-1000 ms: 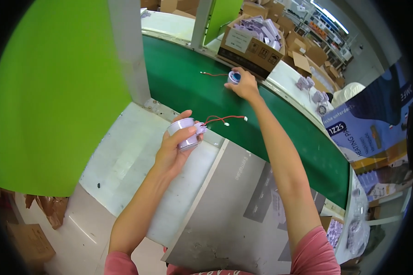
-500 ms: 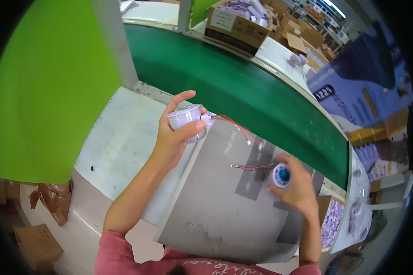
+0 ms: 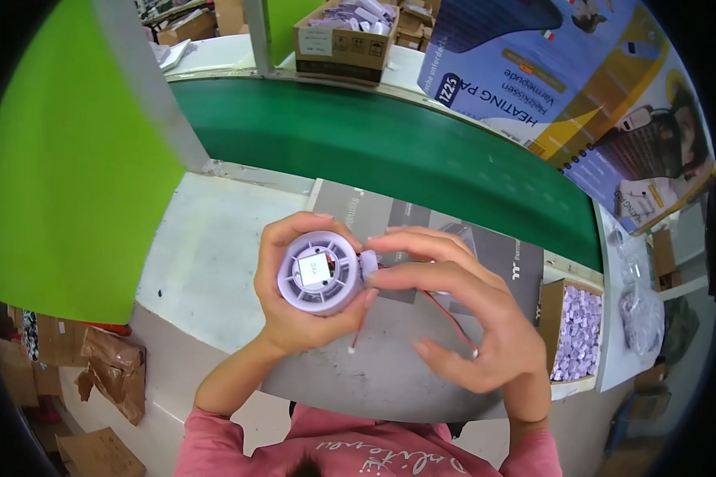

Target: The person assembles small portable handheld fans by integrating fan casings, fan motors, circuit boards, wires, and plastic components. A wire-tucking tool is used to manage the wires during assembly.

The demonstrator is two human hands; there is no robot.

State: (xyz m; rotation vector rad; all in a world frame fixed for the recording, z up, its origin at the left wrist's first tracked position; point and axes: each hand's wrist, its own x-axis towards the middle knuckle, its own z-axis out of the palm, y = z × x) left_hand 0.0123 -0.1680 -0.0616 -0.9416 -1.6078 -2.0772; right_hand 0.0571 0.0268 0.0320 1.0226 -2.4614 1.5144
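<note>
My left hand [image 3: 288, 327] is wrapped around a round lilac plastic fan housing [image 3: 285, 292], its spoked face turned up, with a white square label [image 3: 313, 269] at the centre. A small lilac piece [image 3: 369, 262] sticks out of the housing's right side. My right hand [image 3: 485, 318] reaches in from the right; two stretched fingertips lie against or right beside that piece, and the thumb is well apart. Thin red-and-black wires [image 3: 451, 318] hang below, one end passing by my right palm. Another short wire ends in a white plug [image 3: 352, 348] under the housing.
Beneath my hands lies a grey printed board [image 3: 318, 385] on a white worktop [image 3: 207, 230]. A green conveyor belt [image 3: 374, 151] runs behind it. At right stands a carton [image 3: 550, 314] of small lilac parts; a blue-and-yellow printed box [image 3: 517, 71] looms beyond. A green panel [image 3: 64, 175] borders the left.
Both hands have come together over the board's middle. The housing has turned its spoked face up. The small blue-centred fan that was in my right hand no longer shows there.
</note>
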